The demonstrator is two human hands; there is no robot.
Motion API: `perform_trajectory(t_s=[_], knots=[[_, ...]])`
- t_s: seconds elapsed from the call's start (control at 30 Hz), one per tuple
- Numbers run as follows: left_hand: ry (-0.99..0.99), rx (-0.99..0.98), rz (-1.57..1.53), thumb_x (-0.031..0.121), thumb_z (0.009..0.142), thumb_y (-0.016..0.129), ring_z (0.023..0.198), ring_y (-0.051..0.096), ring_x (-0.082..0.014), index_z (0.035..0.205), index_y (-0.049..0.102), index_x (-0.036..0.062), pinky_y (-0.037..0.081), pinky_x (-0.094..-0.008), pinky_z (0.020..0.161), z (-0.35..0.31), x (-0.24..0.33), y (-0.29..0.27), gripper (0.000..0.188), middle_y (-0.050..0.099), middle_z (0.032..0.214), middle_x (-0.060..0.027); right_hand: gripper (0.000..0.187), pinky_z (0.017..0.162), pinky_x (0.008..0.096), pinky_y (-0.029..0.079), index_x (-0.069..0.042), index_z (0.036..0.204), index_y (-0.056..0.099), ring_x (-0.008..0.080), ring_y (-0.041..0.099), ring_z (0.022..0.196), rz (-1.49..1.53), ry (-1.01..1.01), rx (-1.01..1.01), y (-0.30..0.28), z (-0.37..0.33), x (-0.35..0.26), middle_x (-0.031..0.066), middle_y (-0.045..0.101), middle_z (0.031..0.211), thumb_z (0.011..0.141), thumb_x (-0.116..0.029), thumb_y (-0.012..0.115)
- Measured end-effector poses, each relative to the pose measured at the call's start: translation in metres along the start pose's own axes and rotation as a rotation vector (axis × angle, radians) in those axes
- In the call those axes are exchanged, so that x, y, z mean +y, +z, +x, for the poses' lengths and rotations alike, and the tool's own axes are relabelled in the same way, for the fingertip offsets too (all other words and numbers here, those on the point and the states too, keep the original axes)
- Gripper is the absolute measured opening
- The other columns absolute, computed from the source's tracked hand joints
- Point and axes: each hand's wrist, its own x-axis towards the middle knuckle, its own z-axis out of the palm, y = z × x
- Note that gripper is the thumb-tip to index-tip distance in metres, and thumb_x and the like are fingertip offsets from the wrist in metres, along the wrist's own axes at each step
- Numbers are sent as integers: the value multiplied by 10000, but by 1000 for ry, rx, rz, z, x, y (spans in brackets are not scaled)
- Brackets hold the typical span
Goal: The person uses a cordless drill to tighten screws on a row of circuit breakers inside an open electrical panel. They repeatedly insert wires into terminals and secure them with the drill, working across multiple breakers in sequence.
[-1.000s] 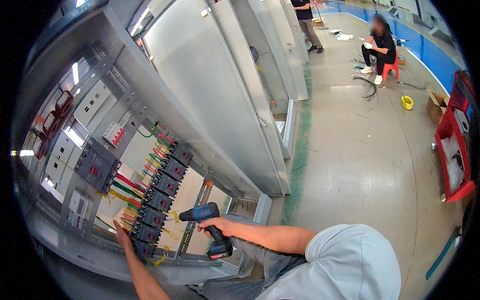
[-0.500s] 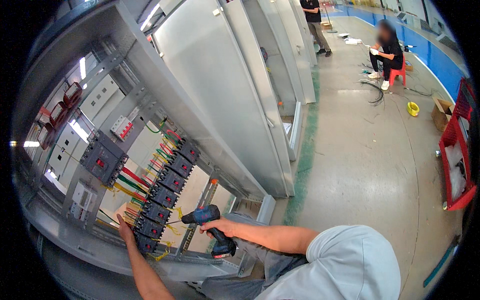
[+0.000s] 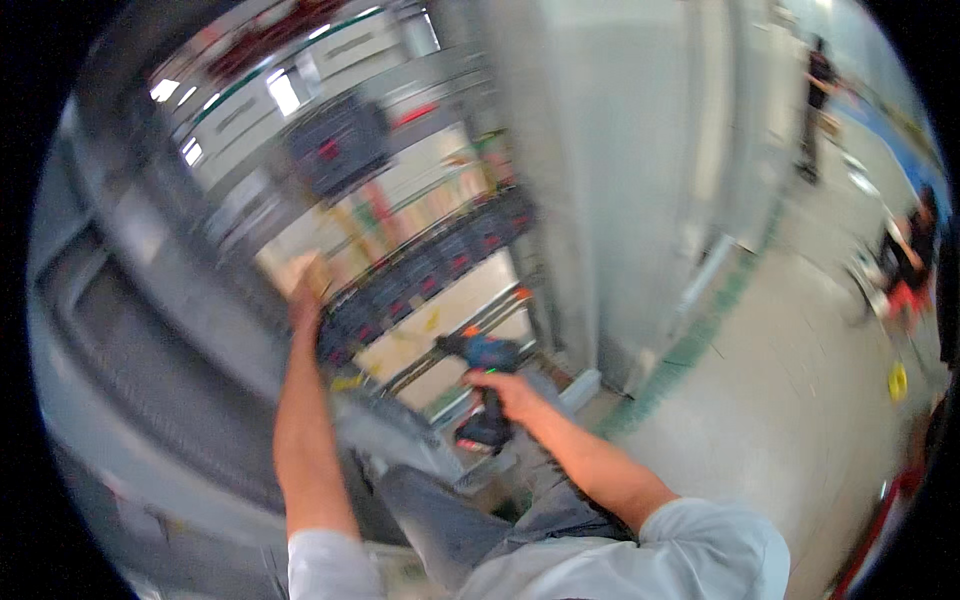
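My right hand (image 3: 500, 392) grips the handle of a blue and black cordless drill (image 3: 485, 352), its front toward the breakers. Just left of it runs a slanting row of black circuit breakers (image 3: 425, 278) with red switches, mounted inside a grey metal cabinet frame (image 3: 545, 190). My left hand (image 3: 307, 282) is at the lower left end of that row, close to the coloured wires (image 3: 375, 215); its fingers are smeared by motion. Above the wires sits a larger black breaker (image 3: 338, 148) with a red switch.
Tall grey cabinet panels (image 3: 640, 180) stand to the right of the frame. Beyond a green floor strip (image 3: 690, 345), one person (image 3: 818, 100) stands far off and another (image 3: 908, 245) sits on a red stool. A yellow coil (image 3: 897, 381) lies on the floor.
My view has swung left, so the cabinet and both hands appear farther right, with blur. The drill's tip now shows apart from the breaker row. My left hand stays by the row's lower end.
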Motion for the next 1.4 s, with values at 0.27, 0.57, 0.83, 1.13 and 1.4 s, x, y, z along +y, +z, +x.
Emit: perform_trajectory(t_s=[0.27, 0.57, 0.83, 1.13, 1.4], knots=[[-283, 251, -298, 696, 985, 457, 966, 691, -328, 1065, 726, 21, 496, -422, 876, -33, 79, -30, 732, 722, 882, -161, 218, 666, 369, 568, -14, 1027, 695, 178, 646, 636, 49, -27, 29, 7, -1, -12, 84, 721, 891, 870, -141, 777], [-166, 347, -294, 300, 934, 646, 960, 726, -355, 1269, 624, -9, 545, -456, 847, 20, 82, -26, 456, 746, 1034, -180, 185, 617, 335, 527, -13, 1016, 692, 175, 647, 650, 11, -16, 16, 5, 4, -7, 82, 714, 884, 895, -136, 756], [-443, 311, -731, 757, 922, 542, 521, 549, -162, 868, 700, 19, 487, -319, 487, 14, 81, -51, 757, 602, 699, -63, 166, 596, 309, 518, -21, 1009, 700, 160, 648, 652, 29, -10, -3, 9, 3, -9, 92, 739, 925, 891, -121, 760], [-644, 101, -896, 745, 843, 647, 622, 521, -171, 954, 588, 70, 507, -358, 510, -31, 109, -86, 686, 532, 796, -52, 173, 573, 333, 528, -29, 1012, 667, 181, 653, 623, 9, 2, 11, 12, 5, -2, 98, 718, 924, 895, -126, 749], [-724, -332, -889, 676, 732, 809, 761, 647, -236, 1264, 456, 45, 624, -447, 710, -56, 117, -104, 898, 579, 858, -101, 178, 620, 358, 548, -19, 1018, 652, 183, 649, 625, -3, -36, -15, 13, 5, 1, 116, 717, 923, 889, -95, 748]])
